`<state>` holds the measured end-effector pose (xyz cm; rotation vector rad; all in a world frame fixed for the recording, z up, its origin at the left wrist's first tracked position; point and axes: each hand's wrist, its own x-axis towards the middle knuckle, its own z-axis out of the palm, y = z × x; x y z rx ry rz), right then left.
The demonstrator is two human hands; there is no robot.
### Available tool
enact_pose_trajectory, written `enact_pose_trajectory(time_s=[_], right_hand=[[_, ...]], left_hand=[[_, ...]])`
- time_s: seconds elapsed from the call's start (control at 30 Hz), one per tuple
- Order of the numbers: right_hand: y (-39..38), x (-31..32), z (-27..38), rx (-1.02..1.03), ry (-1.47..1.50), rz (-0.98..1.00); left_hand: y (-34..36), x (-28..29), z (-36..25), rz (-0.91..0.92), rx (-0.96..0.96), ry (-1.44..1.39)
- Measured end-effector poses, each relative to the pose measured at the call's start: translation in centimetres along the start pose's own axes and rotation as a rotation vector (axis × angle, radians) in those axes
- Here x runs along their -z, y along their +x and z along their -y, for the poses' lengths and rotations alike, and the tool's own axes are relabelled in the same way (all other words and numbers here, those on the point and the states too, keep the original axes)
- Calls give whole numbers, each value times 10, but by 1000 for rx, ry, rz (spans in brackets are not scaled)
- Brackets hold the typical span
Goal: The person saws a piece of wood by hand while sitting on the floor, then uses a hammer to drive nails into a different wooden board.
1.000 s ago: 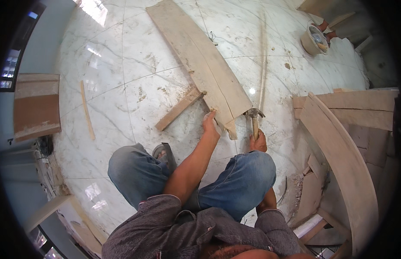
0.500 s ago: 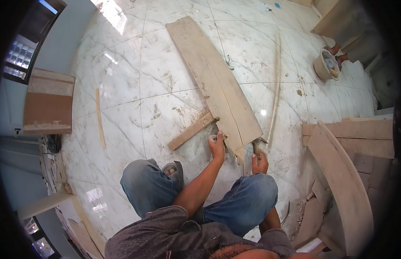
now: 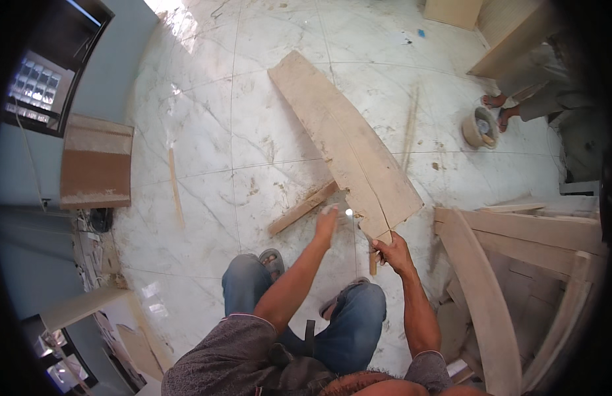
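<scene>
A long, tapering wooden board (image 3: 349, 135) lies slanted across the floor, a crack running along its near part and its near left edge broken. My right hand (image 3: 394, 253) is closed at the near end, round what looks like a hammer (image 3: 373, 265). Its wooden handle shows below the fingers, and dark metal sits by the broken edge. The thumb lies against the board's end. My left hand (image 3: 326, 221), blurred, hovers left of the broken edge; its finger shape is unclear. Near it, a short wooden batten (image 3: 303, 208) lies against the board's left side.
A thin wooden strip (image 3: 175, 188) lies on the tiled floor to the left. Curved wooden pieces (image 3: 487, 290) and planks crowd the right. A bucket (image 3: 479, 127) stands at the far right beside another person's feet (image 3: 502, 113). A brown box (image 3: 96, 165) stands by the left wall.
My left hand has come off the board's broken edge and moved left. My right hand has shifted to the board's near end, and its hammer has turned. The whole view has shifted.
</scene>
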<state>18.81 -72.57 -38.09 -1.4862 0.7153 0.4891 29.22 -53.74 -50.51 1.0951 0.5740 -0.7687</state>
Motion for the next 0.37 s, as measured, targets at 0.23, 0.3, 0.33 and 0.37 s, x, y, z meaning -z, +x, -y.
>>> enact_pose_trajectory(time_s=[0.23,0.3,0.33,0.37], right_hand=[[-210,-6,173,155,-958,-342],[-258,-24,211,93,-1036,-326],[-269,-31,218,98,-1058,-333],[-281,-40,223,99,-1080,-339]], left_hand=[[-174,-11,-155,4,85,-171],[-232,-19,-206,68,108,-221],[-247,-21,-217,103,163,-263],[-258,-19,-225,137,222,-305]])
